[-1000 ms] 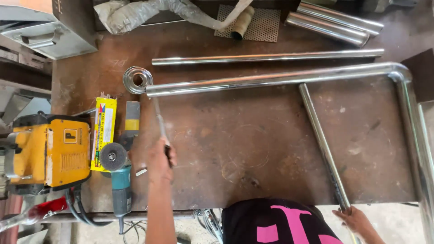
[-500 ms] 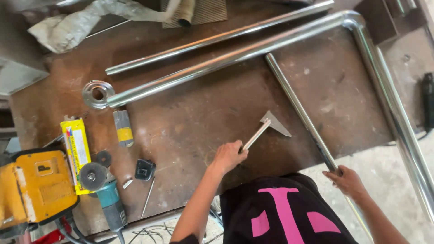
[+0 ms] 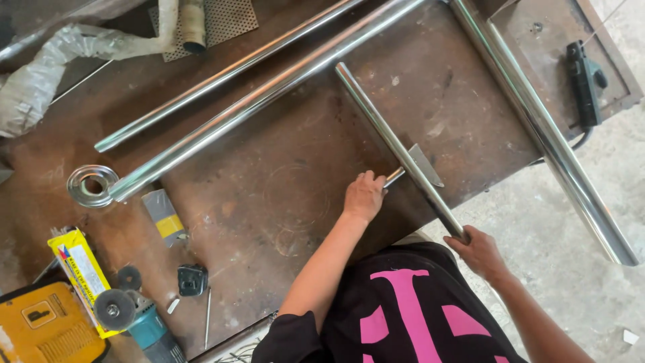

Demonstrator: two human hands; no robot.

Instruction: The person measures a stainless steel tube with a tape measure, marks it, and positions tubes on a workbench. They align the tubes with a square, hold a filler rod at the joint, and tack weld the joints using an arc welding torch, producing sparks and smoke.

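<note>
A small chipping hammer [image 3: 410,168] is gripped by its handle in the left hand [image 3: 363,195], the fingers being closed round the shaft. Its flat, wedge-shaped head is laid against the short steel tube [image 3: 396,149], roughly at the middle of the tabletop's near edge. The near end of that tube is clasped by the right hand [image 3: 478,250], which is closed around it just beyond the edge of the rusty brown tabletop [image 3: 269,181]. The far end of the short tube is butted against a long polished tube [image 3: 269,94] that is laid slantwise across the tabletop and joined to a thicker bent tube [image 3: 544,134] on the right. A second loose tube [image 3: 222,77] is seen further off, beside it. On the left, a metal ring flange [image 3: 91,185] is set at the long tube's end. At the near left, an angle grinder [image 3: 131,319], a yellow box [image 3: 80,279] and a yellow machine [image 3: 40,333] are gathered.
</note>
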